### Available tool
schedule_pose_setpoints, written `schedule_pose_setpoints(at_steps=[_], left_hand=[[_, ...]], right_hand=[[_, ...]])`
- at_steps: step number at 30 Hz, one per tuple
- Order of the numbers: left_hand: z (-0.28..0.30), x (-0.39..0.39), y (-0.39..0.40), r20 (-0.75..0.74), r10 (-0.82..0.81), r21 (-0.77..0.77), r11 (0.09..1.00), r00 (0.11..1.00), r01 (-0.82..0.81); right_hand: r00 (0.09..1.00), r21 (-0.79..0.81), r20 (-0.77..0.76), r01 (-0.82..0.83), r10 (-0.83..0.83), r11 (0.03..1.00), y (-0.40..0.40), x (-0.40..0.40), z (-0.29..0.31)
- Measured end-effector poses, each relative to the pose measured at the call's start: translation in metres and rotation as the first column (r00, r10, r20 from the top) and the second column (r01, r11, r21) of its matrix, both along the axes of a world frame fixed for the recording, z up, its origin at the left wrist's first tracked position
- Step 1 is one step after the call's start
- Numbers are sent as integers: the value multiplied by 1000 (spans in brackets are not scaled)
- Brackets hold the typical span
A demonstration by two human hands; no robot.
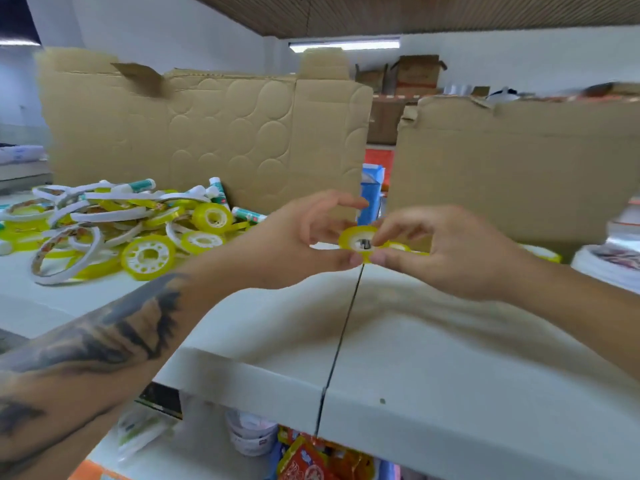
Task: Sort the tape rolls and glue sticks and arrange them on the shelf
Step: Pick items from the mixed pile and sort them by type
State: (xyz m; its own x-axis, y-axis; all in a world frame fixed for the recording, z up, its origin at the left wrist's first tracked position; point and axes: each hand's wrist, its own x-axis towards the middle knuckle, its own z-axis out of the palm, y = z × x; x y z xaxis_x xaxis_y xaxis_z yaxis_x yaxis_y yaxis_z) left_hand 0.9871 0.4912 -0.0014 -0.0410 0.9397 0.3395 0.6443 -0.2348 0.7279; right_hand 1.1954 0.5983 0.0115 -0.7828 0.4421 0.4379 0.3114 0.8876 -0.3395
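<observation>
A small yellow tape roll (356, 241) is held upright over the middle of the white shelf (415, 358). My left hand (304, 237) pinches its left edge between thumb and fingers. My right hand (446, 251) pinches its right edge. More yellow rolls (398, 247) lie just behind my right fingers, partly hidden. At the left of the shelf lies a loose pile of yellow tape rolls (148, 256), thin white tape rings (65, 254) and white-and-green glue sticks (138, 186).
Two tall cardboard sheets (207, 133) (519, 174) stand at the back of the shelf with a blue carton (371, 195) in the gap between them. Stacked packets (609, 258) sit at the far right. A lower shelf holds bags and a tub (249, 434).
</observation>
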Motion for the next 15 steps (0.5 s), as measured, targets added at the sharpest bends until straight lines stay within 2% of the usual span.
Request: schedule_pose_setpoints(at_steps=[2, 5, 8, 11, 15], left_hand=[[2, 11, 11, -117, 11, -19, 1000, 993, -14], [-2, 19, 16, -389, 55, -205, 968, 919, -144], [-23, 21, 18, -566, -81, -354, 923, 821, -154], [-40, 20, 14, -606, -158, -458, 870, 779, -180], [-45, 19, 12, -628, -155, -439, 880, 763, -183]], right_hand=[[993, 22, -12, 119, -119, 993, 14, 14, 6], [947, 102, 69, 307, -314, 946, 42, 28, 5], [871, 247, 183, 407, -455, 879, 67, 34, -8], [816, 340, 254, 428, -520, 837, 81, 32, -24], [784, 405, 242, 454, -571, 794, 90, 25, -42]])
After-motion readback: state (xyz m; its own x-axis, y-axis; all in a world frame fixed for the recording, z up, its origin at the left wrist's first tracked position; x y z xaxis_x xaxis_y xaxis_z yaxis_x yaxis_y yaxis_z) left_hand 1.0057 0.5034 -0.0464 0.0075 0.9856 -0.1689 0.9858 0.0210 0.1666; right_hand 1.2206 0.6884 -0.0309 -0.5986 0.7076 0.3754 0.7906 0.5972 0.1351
